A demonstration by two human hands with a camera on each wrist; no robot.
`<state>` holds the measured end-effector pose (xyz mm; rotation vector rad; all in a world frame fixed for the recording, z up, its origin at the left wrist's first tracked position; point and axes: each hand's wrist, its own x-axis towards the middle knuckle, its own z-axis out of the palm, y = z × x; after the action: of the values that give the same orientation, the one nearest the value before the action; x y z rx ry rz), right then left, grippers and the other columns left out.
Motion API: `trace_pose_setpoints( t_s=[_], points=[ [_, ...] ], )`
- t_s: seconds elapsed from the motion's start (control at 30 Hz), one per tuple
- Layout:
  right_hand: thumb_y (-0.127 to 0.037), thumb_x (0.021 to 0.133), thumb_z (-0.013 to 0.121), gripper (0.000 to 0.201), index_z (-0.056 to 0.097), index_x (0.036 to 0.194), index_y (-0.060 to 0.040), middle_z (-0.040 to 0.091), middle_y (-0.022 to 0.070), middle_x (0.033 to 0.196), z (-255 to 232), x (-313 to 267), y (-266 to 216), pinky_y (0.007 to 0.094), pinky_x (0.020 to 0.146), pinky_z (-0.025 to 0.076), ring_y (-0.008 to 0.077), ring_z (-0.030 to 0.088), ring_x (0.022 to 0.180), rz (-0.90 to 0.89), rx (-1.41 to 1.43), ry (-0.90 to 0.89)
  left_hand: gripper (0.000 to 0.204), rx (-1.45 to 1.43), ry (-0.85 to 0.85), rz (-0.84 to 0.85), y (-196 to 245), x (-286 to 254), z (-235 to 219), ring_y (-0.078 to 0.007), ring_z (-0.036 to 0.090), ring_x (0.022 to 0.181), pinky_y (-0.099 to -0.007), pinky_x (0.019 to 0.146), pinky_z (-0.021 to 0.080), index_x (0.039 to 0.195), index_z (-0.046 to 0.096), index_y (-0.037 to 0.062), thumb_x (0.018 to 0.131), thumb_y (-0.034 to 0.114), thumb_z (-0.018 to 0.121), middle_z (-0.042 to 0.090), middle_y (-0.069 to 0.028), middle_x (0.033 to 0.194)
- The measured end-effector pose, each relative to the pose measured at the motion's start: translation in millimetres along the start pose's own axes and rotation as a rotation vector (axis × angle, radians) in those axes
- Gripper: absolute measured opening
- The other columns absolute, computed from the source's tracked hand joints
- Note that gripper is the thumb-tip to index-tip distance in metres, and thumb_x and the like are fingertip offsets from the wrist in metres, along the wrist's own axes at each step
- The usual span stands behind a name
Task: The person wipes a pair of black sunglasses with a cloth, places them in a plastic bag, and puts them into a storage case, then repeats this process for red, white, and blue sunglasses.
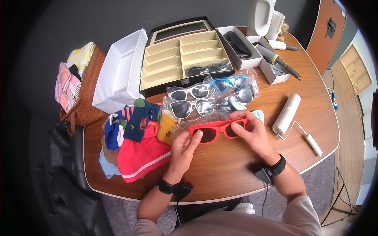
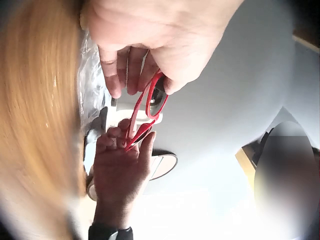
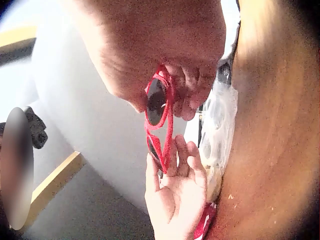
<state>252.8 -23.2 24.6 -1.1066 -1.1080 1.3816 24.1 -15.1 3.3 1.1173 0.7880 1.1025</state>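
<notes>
A pair of red sunglasses (image 1: 214,133) with dark lenses is held up above the near part of the table, its temples folded behind the lenses. My left hand (image 1: 183,151) pinches one end of it, thumb on the front by the lens and fingers behind. At the other end my right hand (image 1: 254,135) grips the frame the same way, its thumb over a lens. Both wrist views show the red sunglasses (image 2: 145,112) stretched between the left hand (image 2: 160,40) and the right hand (image 3: 155,50). Just beyond lie white sunglasses (image 1: 193,108) in clear plastic bags.
A black display case (image 1: 181,55) with cream compartments stands open at the back, one bagged pair inside. Blue sunglasses (image 1: 226,83) lie before it. Clothes (image 1: 141,153) are heaped at left, near a white box (image 1: 118,74) and wicker basket (image 1: 84,86). A lint roller (image 1: 287,114) lies right.
</notes>
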Motion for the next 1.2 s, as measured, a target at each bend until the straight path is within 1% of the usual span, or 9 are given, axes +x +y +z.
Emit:
trace_pose_setpoints(
  t_s=[0.13,0.23,0.27,0.37,0.5,0.63,0.73,0.93,1.2],
  points=[
    [-0.017,0.091,0.071,0.034,0.057,0.118,-0.0002,0.064,0.0006,0.093,1,2,-1,0.0200,0.076,0.048,0.0047,0.059,0.084,-0.067,0.013,0.159,0.038,0.132,0.051,0.013,9,0,9,-0.0147,0.058,0.109,-0.0283,0.094,0.047,0.127,0.053,-0.0028,0.094,0.011,0.065,0.056,-0.0095,0.130],
    [-0.020,0.093,0.069,0.027,0.058,0.111,-0.0014,0.063,0.0004,0.090,-8,7,-6,0.0192,0.068,0.047,0.0041,0.057,0.079,-0.197,-0.033,0.425,0.051,0.443,0.017,0.303,1,4,4,-0.0183,0.057,0.112,-0.0293,0.093,0.049,0.131,0.050,-0.0013,0.087,0.011,0.073,0.049,-0.0126,0.136],
    [-0.021,0.095,0.067,0.026,0.058,0.109,-0.0014,0.062,0.0005,0.090,-14,9,-7,0.0191,0.068,0.047,0.0043,0.056,0.079,-0.213,-0.024,0.479,0.068,0.505,-0.059,0.269,4,5,1,-0.0241,0.046,0.131,-0.0360,0.108,0.040,0.137,0.046,-0.0003,0.079,0.013,0.079,0.039,-0.0135,0.148],
    [-0.024,0.098,0.061,0.024,0.058,0.106,-0.0013,0.062,0.0018,0.090,-23,10,-11,0.0208,0.065,0.048,0.0052,0.057,0.075,-0.235,-0.003,0.569,0.073,0.858,-0.368,0.270,15,4,13,-0.0283,0.038,0.138,-0.0404,0.113,0.033,0.140,0.043,0.0006,0.078,0.016,0.080,0.035,-0.0131,0.152],
    [-0.025,0.099,0.059,0.024,0.057,0.105,-0.0017,0.061,0.0021,0.088,-23,11,-12,0.0224,0.061,0.049,0.0055,0.056,0.073,-0.231,0.011,0.586,0.076,0.993,-0.551,0.297,-6,-1,16,-0.0312,0.032,0.142,-0.0422,0.116,0.028,0.142,0.042,0.0026,0.079,0.021,0.079,0.037,-0.0161,0.151],
    [-0.025,0.098,0.060,0.024,0.057,0.105,-0.0027,0.061,0.0013,0.087,-22,12,-4,0.0215,0.058,0.049,0.0050,0.057,0.073,-0.255,-0.080,0.561,0.052,1.093,-0.521,0.340,-1,-4,16,-0.0328,0.051,0.120,-0.0421,0.101,0.042,0.126,0.055,0.0004,0.080,0.014,0.076,0.053,-0.0137,0.131],
    [-0.026,0.098,0.061,0.024,0.056,0.105,-0.0029,0.061,0.0015,0.087,-12,9,-7,0.0208,0.056,0.050,0.0049,0.058,0.071,-0.208,0.011,0.512,0.042,1.039,-0.369,0.351,2,-7,23,-0.0309,0.055,0.107,-0.0403,0.090,0.047,0.117,0.059,-0.0003,0.079,0.010,0.075,0.056,-0.0116,0.120],
    [-0.026,0.097,0.062,0.025,0.056,0.105,-0.0031,0.062,0.0020,0.088,-12,8,-4,0.0219,0.056,0.051,0.0055,0.058,0.070,-0.201,-0.010,0.454,0.026,1.075,-0.350,0.404,-2,-4,17,-0.0300,0.058,0.102,-0.0384,0.085,0.050,0.104,0.066,-0.0002,0.079,0.005,0.074,0.063,-0.0099,0.113],
    [-0.028,0.098,0.061,0.026,0.056,0.105,-0.0036,0.062,0.0013,0.087,-12,6,-10,0.0215,0.056,0.051,0.0045,0.058,0.070,-0.211,-0.037,0.503,0.012,0.782,0.074,0.386,-3,1,17,-0.0243,0.066,0.084,-0.0319,0.071,0.054,0.094,0.067,0.0004,0.083,-0.001,0.071,0.068,-0.0097,0.095]
  ],
)
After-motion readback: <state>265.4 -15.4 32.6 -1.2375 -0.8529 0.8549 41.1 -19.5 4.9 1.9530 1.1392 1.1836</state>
